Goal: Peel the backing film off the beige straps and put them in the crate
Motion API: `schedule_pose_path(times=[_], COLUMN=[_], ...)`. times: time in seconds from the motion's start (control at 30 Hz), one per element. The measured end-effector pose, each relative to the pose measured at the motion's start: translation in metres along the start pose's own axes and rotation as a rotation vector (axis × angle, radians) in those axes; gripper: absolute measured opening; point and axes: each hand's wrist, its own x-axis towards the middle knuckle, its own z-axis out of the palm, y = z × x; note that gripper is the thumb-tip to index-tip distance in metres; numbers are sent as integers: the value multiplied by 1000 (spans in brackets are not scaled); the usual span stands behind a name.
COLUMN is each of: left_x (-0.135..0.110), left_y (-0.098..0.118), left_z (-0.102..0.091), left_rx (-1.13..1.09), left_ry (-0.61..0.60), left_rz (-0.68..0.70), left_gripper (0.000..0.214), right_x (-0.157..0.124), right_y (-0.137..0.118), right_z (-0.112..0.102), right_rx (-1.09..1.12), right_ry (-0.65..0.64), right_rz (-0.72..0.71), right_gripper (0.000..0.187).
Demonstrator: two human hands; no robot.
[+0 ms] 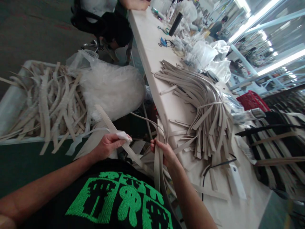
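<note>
My left hand (108,147) pinches a folded white wad (122,136), cloth or film, against a long beige strap (105,117). That strap slants across in front of my body, its far end sticking up past the fingers. Closed around several more beige straps (157,165) is my right hand (166,153), by the table's near edge. Their ends hang down in front of my black apron. A thin pale band (82,136) trails to the left from my left hand.
A large bundle of straps (205,108), tied round, lies on the white table (149,51). To the left stands a white bin (10,105) heaped with strap pieces, beside a clear plastic bag (114,86). Scissors (170,43) and a red basket (254,101) are farther off. A co-worker's arm (135,4) rests at the far end.
</note>
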Motion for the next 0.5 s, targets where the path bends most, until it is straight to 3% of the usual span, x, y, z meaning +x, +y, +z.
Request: schedule_pose_path(times=[0.07,0.2,0.33,0.5], left_x=[-7,-13,-11,-11], left_y=[-2,-18,-33,-38], left_z=[9,28,37,43], left_rx=[108,224,245,178], left_ry=[-187,-467,-591,-653], left_rz=[14,54,67,8], left_gripper=[21,26,33,34], right_x=[6,13,21,29], right_y=[-10,-17,-8,4], right_z=[-2,18,53,84], right_rx=[7,-84,-120,-281], right_ry=[4,-148,-246,-297], right_rz=[33,121,103,97], right_gripper=[51,53,60,42])
